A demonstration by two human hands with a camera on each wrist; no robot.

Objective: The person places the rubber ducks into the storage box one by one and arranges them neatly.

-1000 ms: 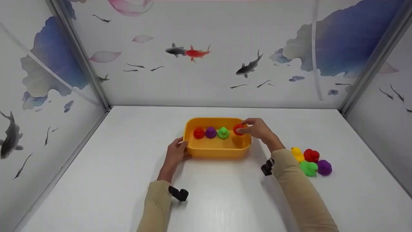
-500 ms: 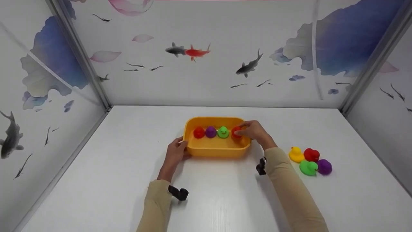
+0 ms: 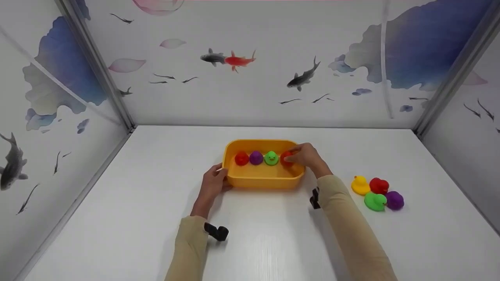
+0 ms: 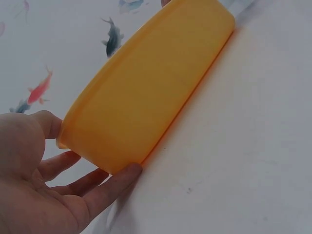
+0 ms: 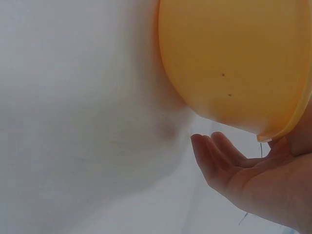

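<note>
In the head view a yellow plastic basin (image 3: 263, 182) stands on the white table. Inside it sit a red rubber duck (image 3: 241, 158), a purple one and a green rubber duck (image 3: 271, 158) in a row. My left hand (image 3: 213, 181) holds the basin's left end; the left wrist view shows the thumb at the rim and fingers (image 4: 114, 190) against the outer wall. At the right end, my right hand (image 3: 308, 157) reaches over the rim and pinches another red duck (image 3: 286, 159), beside the green one. The right wrist view hides that duck behind the basin wall (image 5: 234, 63).
Right of the basin, a yellow duck (image 3: 360, 185), a red duck (image 3: 379, 186), a green duck (image 3: 375, 201) and a purple duck (image 3: 395, 200) lie close together on the table. Panels printed with fish enclose the table at the back and sides.
My right hand has moved slightly left and down with the red duck, bringing it close beside the green one. The left hand stays at the basin's left end.
</note>
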